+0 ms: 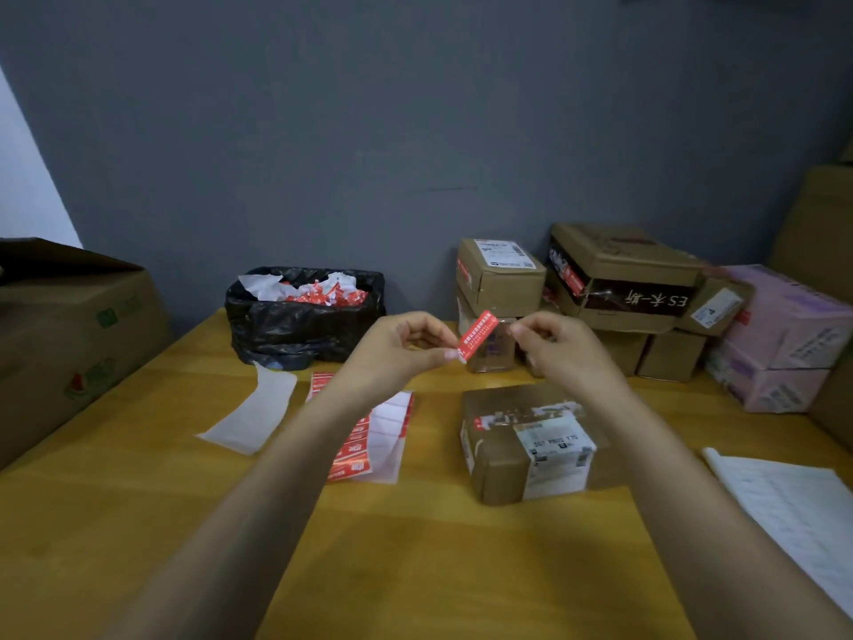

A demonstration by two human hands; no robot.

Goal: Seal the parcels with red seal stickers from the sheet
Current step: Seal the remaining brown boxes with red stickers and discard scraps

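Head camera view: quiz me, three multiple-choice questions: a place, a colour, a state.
1. Where is the sticker sheet? A on a chair; B on the table, left of the nearest parcel; C on the floor.
2. What colour is the lifted sticker? A blue; B green; C red.
3. What is the left hand doing? A pinching the sticker; B pressing the parcel; C lying flat.
Answers: B, it lies beside the parcel; C, red with white print; A, fingertips pinch its end.

Glossy black plastic bin bag [295,323] — smooth wooden table [415,547], matt cardboard parcel [503,464].
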